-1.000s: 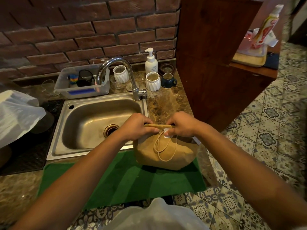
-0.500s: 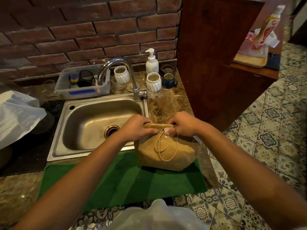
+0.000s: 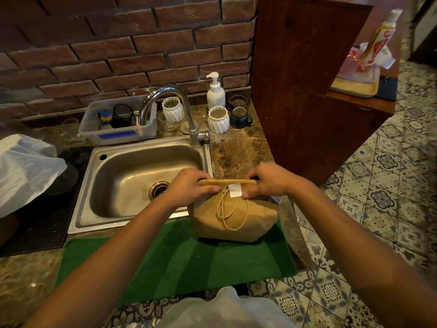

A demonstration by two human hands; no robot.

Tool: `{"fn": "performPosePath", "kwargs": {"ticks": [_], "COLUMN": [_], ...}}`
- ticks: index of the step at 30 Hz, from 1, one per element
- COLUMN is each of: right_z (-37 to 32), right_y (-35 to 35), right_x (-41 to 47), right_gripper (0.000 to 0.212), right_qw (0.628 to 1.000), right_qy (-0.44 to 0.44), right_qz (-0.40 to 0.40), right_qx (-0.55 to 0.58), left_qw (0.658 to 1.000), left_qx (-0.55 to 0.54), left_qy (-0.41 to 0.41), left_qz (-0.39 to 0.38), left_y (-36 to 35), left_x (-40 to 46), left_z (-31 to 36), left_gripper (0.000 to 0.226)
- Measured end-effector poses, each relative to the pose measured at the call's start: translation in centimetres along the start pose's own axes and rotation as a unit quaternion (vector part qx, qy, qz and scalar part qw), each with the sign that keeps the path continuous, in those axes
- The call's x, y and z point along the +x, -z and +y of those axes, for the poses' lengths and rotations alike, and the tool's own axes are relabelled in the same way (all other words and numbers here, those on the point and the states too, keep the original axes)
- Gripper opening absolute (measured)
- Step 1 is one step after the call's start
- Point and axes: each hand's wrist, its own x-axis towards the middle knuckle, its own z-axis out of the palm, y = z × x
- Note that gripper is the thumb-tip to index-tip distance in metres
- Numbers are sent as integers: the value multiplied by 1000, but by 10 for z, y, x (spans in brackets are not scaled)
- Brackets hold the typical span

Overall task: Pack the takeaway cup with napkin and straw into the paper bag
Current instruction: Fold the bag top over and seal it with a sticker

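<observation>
A brown paper bag [image 3: 236, 216] stands on the green mat [image 3: 175, 259] at the counter's right end. Its top is folded over into a flat strip, and a white sticker [image 3: 234, 189] sits at the fold's middle. The string handle hangs down the front. My left hand [image 3: 190, 185] pinches the left end of the fold. My right hand [image 3: 272, 179] pinches the right end, thumb beside the sticker. The cup, napkin and straw are hidden from view.
A steel sink [image 3: 142, 178] with a curved tap [image 3: 170, 107] lies left of the bag. Behind it stand a plastic tub [image 3: 118, 129], white ribbed cups [image 3: 218, 119], a soap pump [image 3: 215, 93] and a blue mug [image 3: 240, 117]. A wooden cabinet [image 3: 307, 79] rises on the right. White plastic [image 3: 26, 169] lies at left.
Both hands stay on the bag's folded top. The white sticker on the fold shows more fully now, and the fold looks pressed flatter.
</observation>
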Motion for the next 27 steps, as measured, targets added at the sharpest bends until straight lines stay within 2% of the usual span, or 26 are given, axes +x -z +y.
{"fn": "performPosePath", "kwargs": {"ticks": [2,6,9,14,21,27], "right_z": [13,37,45,44,33,25], "right_y": [0,-10,-24,-40,-42,-33], "right_x": [-10,-32,-42,-43,-53,-99], "right_gripper": [36,10,8,18,9,6], "right_qw": [999,984,961,931,897,850], "right_qy": [-16,-33,-49,-69,-73,-90], "right_qz": [17,90,143,195,236,318], "right_qx": [25,153,231,301,366,410], "left_qw": [1000,999,995,985,976,980], "left_qx": [-10,-43,-83,-153,-178,-193], "left_qy": [4,20,41,56,79,31], "left_qz": [8,25,36,65,96,45], "left_y": [0,-2,-2,-4,-6,5], "left_x": [-1,-4,-10,-26,-39,-32], "left_z": [-5,-15,-22,-34,-29,10], "left_gripper": [15,15,15,23,26,11]}}
